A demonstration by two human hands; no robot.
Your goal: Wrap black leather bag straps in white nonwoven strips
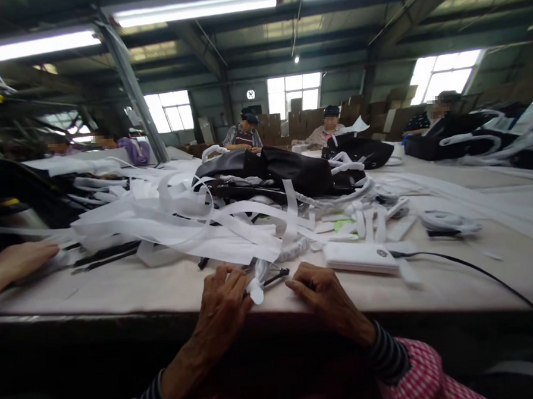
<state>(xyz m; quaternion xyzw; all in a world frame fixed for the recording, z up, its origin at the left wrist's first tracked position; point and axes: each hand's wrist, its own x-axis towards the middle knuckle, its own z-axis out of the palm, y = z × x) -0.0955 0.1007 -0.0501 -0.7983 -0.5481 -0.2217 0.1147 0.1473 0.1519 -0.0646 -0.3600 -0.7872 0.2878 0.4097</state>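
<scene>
My left hand [222,306] rests at the near edge of the table [132,287], its fingers curled around a short piece of white strap [256,286]. My right hand [326,297] lies just to the right of it, fingers closed on the thin dark handle of a tool [277,277] that points toward the strap. Behind both hands lies a tangle of long white straps [182,219] and black bags [287,171].
A white power bank [361,257] with a black cable [471,269] lies right of my hands. Another person's hand [22,260] rests at the far left edge. Several people sit at the table's far side. More black bags [451,139] are stacked at the right.
</scene>
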